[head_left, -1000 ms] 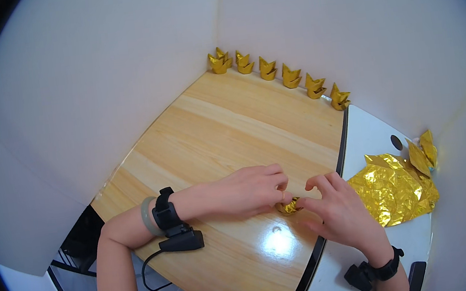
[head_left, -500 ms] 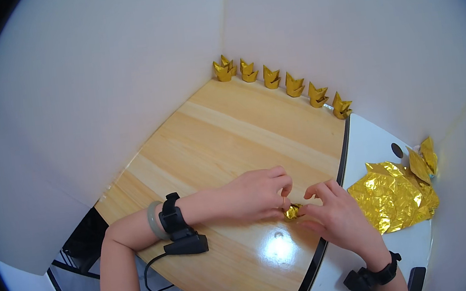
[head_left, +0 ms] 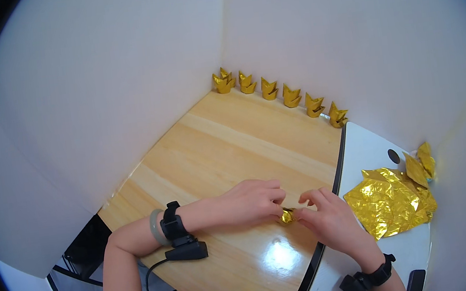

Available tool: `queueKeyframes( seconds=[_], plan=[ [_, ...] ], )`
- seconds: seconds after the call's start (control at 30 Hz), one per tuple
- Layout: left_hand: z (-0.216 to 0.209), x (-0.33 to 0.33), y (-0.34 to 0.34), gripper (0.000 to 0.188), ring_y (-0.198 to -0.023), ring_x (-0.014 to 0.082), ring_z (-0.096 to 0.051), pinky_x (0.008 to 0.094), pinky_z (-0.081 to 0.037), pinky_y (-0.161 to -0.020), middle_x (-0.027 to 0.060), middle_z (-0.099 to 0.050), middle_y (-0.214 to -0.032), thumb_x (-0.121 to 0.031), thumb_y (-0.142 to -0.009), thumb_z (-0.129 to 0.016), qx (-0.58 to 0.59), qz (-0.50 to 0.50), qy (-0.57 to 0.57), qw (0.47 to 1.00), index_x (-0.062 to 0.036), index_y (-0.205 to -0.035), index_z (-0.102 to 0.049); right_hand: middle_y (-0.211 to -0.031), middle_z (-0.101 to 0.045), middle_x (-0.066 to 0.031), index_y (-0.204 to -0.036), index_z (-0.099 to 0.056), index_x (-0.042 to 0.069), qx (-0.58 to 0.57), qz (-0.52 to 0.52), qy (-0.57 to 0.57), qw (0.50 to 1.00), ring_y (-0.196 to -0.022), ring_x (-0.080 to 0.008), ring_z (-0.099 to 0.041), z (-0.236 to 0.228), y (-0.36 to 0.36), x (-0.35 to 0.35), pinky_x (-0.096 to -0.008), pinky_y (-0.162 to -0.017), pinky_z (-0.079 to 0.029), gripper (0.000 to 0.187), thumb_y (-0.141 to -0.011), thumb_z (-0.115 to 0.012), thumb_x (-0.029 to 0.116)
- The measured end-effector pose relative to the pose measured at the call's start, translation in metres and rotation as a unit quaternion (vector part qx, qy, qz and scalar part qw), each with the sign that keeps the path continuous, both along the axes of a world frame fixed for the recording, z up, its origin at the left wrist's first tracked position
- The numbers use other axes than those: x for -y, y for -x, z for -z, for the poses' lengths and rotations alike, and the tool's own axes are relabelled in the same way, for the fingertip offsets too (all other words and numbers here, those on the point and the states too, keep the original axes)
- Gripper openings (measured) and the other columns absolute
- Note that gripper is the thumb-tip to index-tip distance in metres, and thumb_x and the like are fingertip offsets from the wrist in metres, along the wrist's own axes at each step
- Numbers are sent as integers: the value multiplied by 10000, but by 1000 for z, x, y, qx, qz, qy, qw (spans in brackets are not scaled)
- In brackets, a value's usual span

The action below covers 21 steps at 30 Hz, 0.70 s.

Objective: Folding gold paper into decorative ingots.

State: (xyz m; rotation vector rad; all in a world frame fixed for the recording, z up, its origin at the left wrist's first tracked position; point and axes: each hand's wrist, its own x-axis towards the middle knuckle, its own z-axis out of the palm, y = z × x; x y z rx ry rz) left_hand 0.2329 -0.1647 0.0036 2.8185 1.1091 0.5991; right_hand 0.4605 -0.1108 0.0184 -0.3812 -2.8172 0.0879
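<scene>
Between my two hands is a small piece of folded gold foil paper [head_left: 286, 216], close above the wood-grain table. My left hand [head_left: 250, 203] comes in from the left and pinches its near side with curled fingers. From the right, my right hand [head_left: 328, 219] grips the other side between thumb and fingers, its index finger bent above. The fingers partly hide the piece, so its exact shape is unclear. Several gold folded paper crowns [head_left: 291, 96] with pointed tips stand in a row along the back right wall.
On the white table [head_left: 377, 142] to the right lie crumpled gold foil sheets [head_left: 388, 201], with more folded gold foil [head_left: 420, 164] by the wall. White walls enclose the wood-grain tabletop [head_left: 209, 142]. Black devices with straps sit on both wrists; a cable [head_left: 148, 281] hangs from the left one.
The whole view has shifted slightly, so the crowns and tables appear lower. Both hands still hold the small foil piece, with slight finger movement.
</scene>
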Motion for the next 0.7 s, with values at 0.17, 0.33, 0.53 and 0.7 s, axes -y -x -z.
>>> queueKeyframes(
  seconds=[0.17,0.33,0.53,0.7],
  plan=[
    [-4,-35,47,87,-820,243,-579,341,-474,-662,46,-591,-854,-134,-776,-626,4,-133,-74,988,-97,-847,-661,-1146,-504,-136,-1200,-485,74,-168,112,137,970,-917,-279,-584,0,-4,-8,-360,-731,-506,478,-762,-672,116],
    [-13,-113,132,94,-805,265,-608,358,-485,-701,92,-632,-834,-123,-753,-642,30,-218,-41,975,-86,-821,-694,-1173,-488,-137,-1203,-469,55,-96,103,150,979,-945,-288,-575,23,2,-9,-366,-755,-500,474,-778,-660,144],
    [-17,-173,171,84,-724,266,-639,356,-500,-662,112,-668,-755,-118,-715,-678,13,-386,-85,918,-84,-779,-719,-1095,-540,-96,-1134,-534,65,-45,28,84,995,-990,-271,-512,43,0,-10,-348,-852,-452,407,-762,-664,167],
    [-13,-206,167,104,-705,254,-647,362,-507,-656,101,-670,-753,-84,-739,-622,6,-467,-19,884,-86,-780,-718,-1069,-543,-82,-1098,-558,62,-57,37,93,993,-977,-272,-503,46,-3,-13,-361,-842,-449,364,-765,-661,167]
  ],
)
